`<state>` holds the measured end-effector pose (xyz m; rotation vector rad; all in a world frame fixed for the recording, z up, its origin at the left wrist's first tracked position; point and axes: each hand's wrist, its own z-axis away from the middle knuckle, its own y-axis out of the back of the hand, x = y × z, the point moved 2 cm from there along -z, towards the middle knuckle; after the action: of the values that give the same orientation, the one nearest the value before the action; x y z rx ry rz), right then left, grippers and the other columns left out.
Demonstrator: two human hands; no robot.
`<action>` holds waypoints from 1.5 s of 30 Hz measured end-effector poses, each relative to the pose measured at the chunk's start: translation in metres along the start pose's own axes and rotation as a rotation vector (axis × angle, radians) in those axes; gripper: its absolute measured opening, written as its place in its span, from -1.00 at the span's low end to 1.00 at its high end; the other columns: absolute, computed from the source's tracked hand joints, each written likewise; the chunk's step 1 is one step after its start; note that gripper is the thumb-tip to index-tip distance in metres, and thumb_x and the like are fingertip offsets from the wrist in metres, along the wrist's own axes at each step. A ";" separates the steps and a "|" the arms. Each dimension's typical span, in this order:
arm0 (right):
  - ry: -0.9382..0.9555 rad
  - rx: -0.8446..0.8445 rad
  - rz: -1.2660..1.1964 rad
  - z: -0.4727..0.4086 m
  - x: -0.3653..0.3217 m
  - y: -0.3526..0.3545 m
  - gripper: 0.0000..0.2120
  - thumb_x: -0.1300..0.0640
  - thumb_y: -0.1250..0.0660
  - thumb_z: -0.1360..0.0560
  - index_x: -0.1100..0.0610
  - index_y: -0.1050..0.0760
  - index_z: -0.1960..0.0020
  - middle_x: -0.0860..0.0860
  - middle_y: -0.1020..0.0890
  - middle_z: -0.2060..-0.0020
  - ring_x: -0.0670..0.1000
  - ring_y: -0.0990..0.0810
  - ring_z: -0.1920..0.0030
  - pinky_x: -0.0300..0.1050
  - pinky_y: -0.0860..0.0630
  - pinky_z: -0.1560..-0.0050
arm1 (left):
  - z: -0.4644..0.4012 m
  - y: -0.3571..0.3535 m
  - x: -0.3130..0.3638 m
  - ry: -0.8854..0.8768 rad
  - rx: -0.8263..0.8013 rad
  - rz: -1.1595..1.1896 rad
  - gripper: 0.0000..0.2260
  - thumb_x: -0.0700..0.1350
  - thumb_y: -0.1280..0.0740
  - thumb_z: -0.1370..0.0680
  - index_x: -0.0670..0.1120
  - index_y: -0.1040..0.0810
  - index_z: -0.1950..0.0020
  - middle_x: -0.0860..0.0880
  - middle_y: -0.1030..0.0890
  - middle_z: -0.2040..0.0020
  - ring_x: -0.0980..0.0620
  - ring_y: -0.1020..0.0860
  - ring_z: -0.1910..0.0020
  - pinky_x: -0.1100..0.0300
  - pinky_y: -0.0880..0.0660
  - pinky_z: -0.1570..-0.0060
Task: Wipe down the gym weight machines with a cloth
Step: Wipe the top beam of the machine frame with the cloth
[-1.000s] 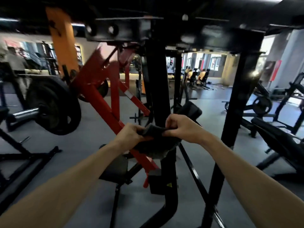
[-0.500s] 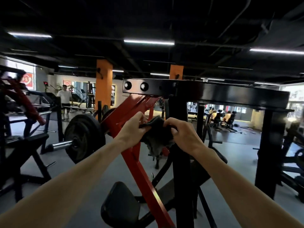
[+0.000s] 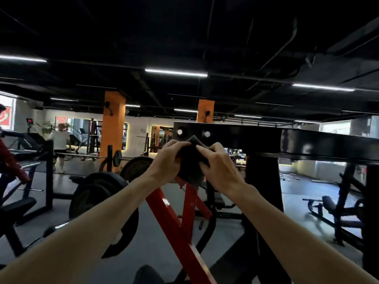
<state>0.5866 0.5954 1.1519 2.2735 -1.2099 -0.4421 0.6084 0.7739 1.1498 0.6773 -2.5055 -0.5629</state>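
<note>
A dark cloth (image 3: 191, 160) is bunched between both hands at the centre of the head view. My left hand (image 3: 166, 160) grips its left side and my right hand (image 3: 217, 167) pinches its right side. The cloth sits just in front of the left end of the weight machine's black top crossbar (image 3: 266, 140), where two shiny bolts show. Below my hands the machine's red lever arm (image 3: 174, 224) slopes down to the right. A black upright post (image 3: 262, 191) stands under the crossbar.
Black weight plates (image 3: 96, 197) hang on the machine at the left, with a barbell rack behind. Two orange pillars (image 3: 113, 128) stand further back. A person in a white shirt (image 3: 59, 142) stands at the far left. A bench machine (image 3: 336, 214) is at the right.
The view has tilted upward and the crossbar now sits level with my hands. Both hands have risen with the cloth to the crossbar's left end, still holding it.
</note>
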 end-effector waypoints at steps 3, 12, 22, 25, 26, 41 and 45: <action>0.004 0.094 0.157 -0.031 -0.017 -0.027 -0.49 0.18 -0.33 -0.61 0.16 -0.34 -0.53 0.19 -0.37 -0.24 0.17 -0.42 -0.28 0.02 -0.58 -0.23 | -0.025 0.018 -0.032 -0.057 0.016 -0.042 -0.49 -0.39 -0.29 -0.58 -0.14 -0.38 -0.52 -0.12 -0.40 -0.40 -0.04 -0.39 -0.38 0.18 -0.46 -0.35; -0.092 0.285 0.757 -0.110 -0.019 -0.076 -0.52 0.23 -0.44 -0.50 0.26 -0.49 -0.40 0.22 -0.39 -0.43 0.24 -0.34 -0.43 0.10 -0.45 -0.36 | -0.100 0.030 -0.097 -0.214 0.057 -0.138 -0.48 -0.29 -0.48 -0.50 -0.16 -0.49 -0.46 -0.20 -0.42 -0.40 -0.18 -0.42 -0.37 0.03 -0.47 -0.33; -0.128 0.234 0.854 -0.127 -0.019 -0.126 -0.25 -0.10 -0.18 -0.63 0.26 0.03 -0.63 0.32 -0.13 -0.56 0.30 -0.10 -0.57 0.21 -0.04 -0.54 | -0.097 0.037 -0.136 -0.204 0.043 -0.072 -0.59 -0.42 -0.28 -0.56 -0.28 -0.45 -0.41 -0.12 -0.39 -0.40 -0.10 -0.41 -0.40 -0.01 -0.45 -0.40; -0.092 0.204 0.879 -0.141 -0.016 -0.128 -0.25 -0.04 -0.20 -0.62 0.12 0.10 -0.65 0.36 -0.09 -0.56 0.33 -0.03 -0.58 0.30 0.00 -0.54 | -0.097 0.034 -0.138 -0.150 0.051 -0.068 -0.62 -0.39 -0.27 -0.58 -0.27 -0.43 -0.41 -0.12 -0.38 -0.41 -0.09 -0.42 -0.38 0.05 -0.44 -0.41; -0.065 0.204 0.874 -0.139 -0.013 -0.127 -0.27 -0.02 -0.19 -0.62 0.10 0.11 -0.65 0.35 -0.07 -0.57 0.32 -0.01 -0.59 0.30 0.00 -0.54 | -0.098 0.032 -0.137 -0.141 0.055 -0.064 -0.62 -0.38 -0.26 -0.58 -0.26 -0.42 -0.41 -0.11 -0.37 -0.41 -0.09 -0.41 -0.38 0.05 -0.44 -0.40; 0.432 0.289 1.172 -0.081 0.026 -0.092 -0.56 0.21 0.05 -0.72 0.24 -0.28 -0.56 0.33 -0.35 -0.48 0.23 -0.35 -0.51 0.07 -0.20 -0.51 | -0.074 0.032 -0.122 -0.241 0.026 -0.227 -0.44 -0.21 -0.15 -0.53 -0.21 -0.29 -0.56 -0.12 -0.34 -0.52 -0.15 -0.34 -0.48 -0.14 -0.37 -0.44; 0.502 0.290 1.235 -0.067 0.035 -0.066 -0.61 0.31 -0.02 -0.69 0.30 -0.41 -0.46 0.32 -0.47 -0.40 0.23 -0.46 -0.43 0.07 -0.27 -0.43 | -0.066 0.045 -0.130 -0.255 -0.004 -0.289 -0.42 -0.15 -0.08 -0.54 -0.18 -0.27 -0.58 -0.11 -0.32 -0.55 -0.13 -0.32 -0.52 -0.15 -0.31 -0.49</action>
<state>0.6835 0.6165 1.1661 1.2555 -2.1040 0.7397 0.7278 0.8642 1.1804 1.0338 -2.6545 -0.8007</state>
